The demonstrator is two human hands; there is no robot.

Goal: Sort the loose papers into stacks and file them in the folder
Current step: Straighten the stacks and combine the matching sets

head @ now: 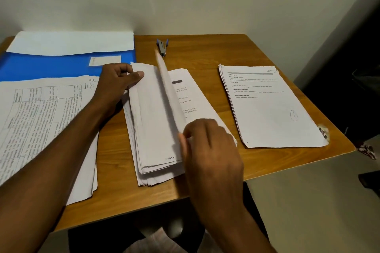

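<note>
A thick middle stack of white papers (pixel 156 129) lies on the wooden table. My left hand (pixel 117 82) grips the turned-over sheets at the stack's top left corner. My right hand (pixel 207 146) pinches the lower edge of a lifted sheet (pixel 166 88), which stands on edge and looks blurred. A printed page underneath (pixel 185 96) shows to its right. At the left lies a stack of sheets with tables (pixel 41 121). A thin printed stack (pixel 267 109) lies at the right. The open blue folder (pixel 51 65) lies at the back left with white paper (pixel 72 43) in it.
A blue staple remover (pixel 162 46) lies at the back of the table (pixel 205 51), beyond the middle stack. The table's right corner (pixel 323 132) is chipped. A wall stands close behind the table. Floor lies to the right and in front.
</note>
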